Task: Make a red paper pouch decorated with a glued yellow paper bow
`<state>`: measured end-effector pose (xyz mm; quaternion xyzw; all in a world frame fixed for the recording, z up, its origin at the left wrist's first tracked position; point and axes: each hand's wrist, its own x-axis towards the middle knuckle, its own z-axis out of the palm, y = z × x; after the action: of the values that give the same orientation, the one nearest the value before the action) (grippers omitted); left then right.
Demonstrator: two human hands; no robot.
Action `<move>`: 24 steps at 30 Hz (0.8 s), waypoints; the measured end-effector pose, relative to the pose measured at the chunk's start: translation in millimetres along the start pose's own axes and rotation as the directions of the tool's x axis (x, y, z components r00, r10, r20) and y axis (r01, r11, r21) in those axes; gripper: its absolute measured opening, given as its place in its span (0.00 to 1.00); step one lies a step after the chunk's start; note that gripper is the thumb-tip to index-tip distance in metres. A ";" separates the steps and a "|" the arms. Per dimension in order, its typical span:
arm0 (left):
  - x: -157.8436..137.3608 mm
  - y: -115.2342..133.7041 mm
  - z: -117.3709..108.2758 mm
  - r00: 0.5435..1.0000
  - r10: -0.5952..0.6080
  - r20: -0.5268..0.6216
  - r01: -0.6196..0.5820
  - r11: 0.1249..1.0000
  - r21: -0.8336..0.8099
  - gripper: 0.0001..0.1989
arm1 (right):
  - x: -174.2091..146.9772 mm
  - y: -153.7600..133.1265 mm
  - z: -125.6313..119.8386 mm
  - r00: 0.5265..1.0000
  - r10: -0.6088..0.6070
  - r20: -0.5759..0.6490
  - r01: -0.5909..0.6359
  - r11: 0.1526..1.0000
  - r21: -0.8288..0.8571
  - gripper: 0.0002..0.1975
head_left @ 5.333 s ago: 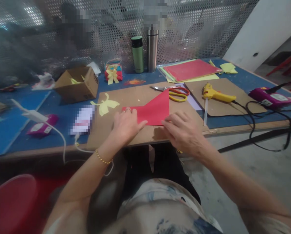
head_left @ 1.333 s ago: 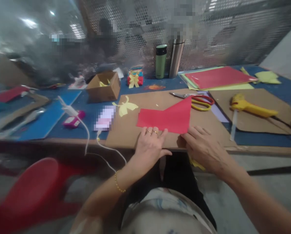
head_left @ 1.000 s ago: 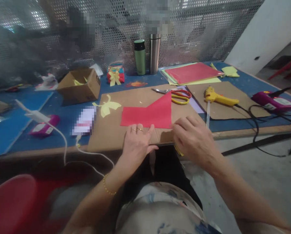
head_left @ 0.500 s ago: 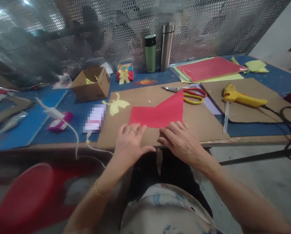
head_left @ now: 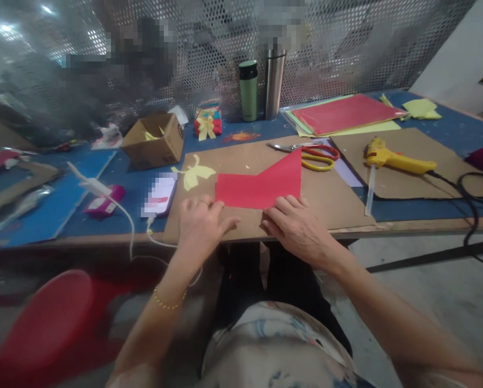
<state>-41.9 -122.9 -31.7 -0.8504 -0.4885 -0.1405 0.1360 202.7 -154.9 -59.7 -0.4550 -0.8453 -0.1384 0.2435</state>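
Note:
A red sheet of paper (head_left: pixel 257 188), folded with a slanted upper edge on its right half, lies on a brown cardboard sheet (head_left: pixel 326 199). My left hand (head_left: pixel 203 222) rests by the paper's lower left corner, fingertips touching it, thumb stretched out to the side. At the lower right edge, my right hand (head_left: pixel 292 223) has its fingers bent together over the paper, with the thumb tucked near them. Just behind the paper are scissors (head_left: pixel 318 163) with red and yellow handles. A yellow paper cutout (head_left: pixel 195 173) lies to the left.
A yellow glue gun (head_left: pixel 399 160) lies on more cardboard at right. A phone (head_left: pixel 159 195) on a white cable and a small cardboard box (head_left: pixel 156 143) are at left. A green tumbler (head_left: pixel 248 91), a steel flask (head_left: pixel 274 83) and coloured sheets (head_left: pixel 346 114) stand or lie behind.
My left hand has slid left along the paper's lower edge to its corner. The right hand stays at the lower right edge. The view has shifted slightly.

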 end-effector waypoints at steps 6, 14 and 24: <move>36.1 23.7 8.8 0.998 0.004 0.065 -0.003 1.000 -0.020 0.20 | -2.4 1.6 5.7 0.999 -0.010 -0.040 0.011 1.000 0.017 0.14; 6.5 36.7 17.2 0.981 0.037 0.193 -0.033 0.999 -0.025 0.37 | -3.4 4.2 16.8 0.996 0.018 -0.087 -0.020 1.000 -0.021 0.19; -13.4 52.8 5.3 0.986 0.055 0.159 -0.058 0.998 0.020 0.38 | -9.4 -6.2 -5.5 0.999 0.002 0.049 0.003 0.995 -0.102 0.24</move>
<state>-1.9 -157.2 -46.5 -0.8707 -0.4751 -0.0626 0.1109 203.4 -167.5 -60.2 -0.4700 -0.8430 -0.1702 0.1989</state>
